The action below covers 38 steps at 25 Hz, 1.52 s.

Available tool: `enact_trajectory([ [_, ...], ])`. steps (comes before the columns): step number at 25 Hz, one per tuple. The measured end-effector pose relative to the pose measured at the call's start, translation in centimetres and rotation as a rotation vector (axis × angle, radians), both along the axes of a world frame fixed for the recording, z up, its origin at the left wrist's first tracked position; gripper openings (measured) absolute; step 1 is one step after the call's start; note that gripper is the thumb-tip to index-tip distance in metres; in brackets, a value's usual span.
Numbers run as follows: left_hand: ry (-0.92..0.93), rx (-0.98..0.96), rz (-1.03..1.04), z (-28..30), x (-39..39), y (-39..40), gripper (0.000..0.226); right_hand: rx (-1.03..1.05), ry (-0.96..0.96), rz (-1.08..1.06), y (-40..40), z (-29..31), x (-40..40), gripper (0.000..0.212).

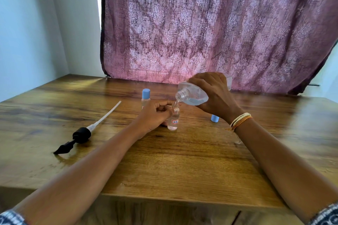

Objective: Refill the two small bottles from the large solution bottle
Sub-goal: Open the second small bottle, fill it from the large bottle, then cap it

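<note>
My right hand (214, 93) grips the large clear solution bottle (192, 94), tilted with its open neck pointing down and left. Liquid runs from the neck into a small open bottle (173, 119) with a red-framed label, standing upright on the wooden table (182, 160). My left hand (155, 115) holds this small bottle near its top. A second small bottle (145, 97) with a blue cap stands just behind my left hand. A loose blue cap (214, 118) lies on the table under my right wrist.
A black pump head with a long white tube (82, 134) lies on the table at the left. A patterned purple curtain (210, 27) hangs behind the table's far edge. A pale wall stands at the left.
</note>
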<state>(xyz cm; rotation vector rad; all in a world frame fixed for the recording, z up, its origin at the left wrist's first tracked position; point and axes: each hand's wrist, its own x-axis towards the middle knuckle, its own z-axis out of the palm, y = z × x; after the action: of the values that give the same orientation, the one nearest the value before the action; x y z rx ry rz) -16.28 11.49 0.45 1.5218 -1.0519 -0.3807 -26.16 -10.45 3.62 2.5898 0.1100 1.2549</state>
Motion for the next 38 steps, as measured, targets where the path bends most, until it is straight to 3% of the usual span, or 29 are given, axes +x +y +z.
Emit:
enact_trajectory([
  [14, -0.035, -0.001, 0.013, 0.1, 0.0, -0.1, 0.022, 0.152, 0.043, 0.073, 0.8, -0.1, 0.0, 0.061],
  [30, 0.084, 0.013, 0.021, -0.4, 0.6, -0.5, 0.017, 1.106, -0.178, 0.356, 0.4, 0.9, -0.6, 0.079],
  [34, 0.091, -0.003, 0.031, -0.6, 0.8, -0.6, 0.013, 1.24, -0.17, 0.345, 0.1, 0.9, -0.4, 0.065],
  [38, 0.086, -0.005, 0.031, -0.8, 1.0, -0.7, 0.015, 1.308, -0.191, 0.314, 0.2, 0.7, -0.1, 0.067],
])
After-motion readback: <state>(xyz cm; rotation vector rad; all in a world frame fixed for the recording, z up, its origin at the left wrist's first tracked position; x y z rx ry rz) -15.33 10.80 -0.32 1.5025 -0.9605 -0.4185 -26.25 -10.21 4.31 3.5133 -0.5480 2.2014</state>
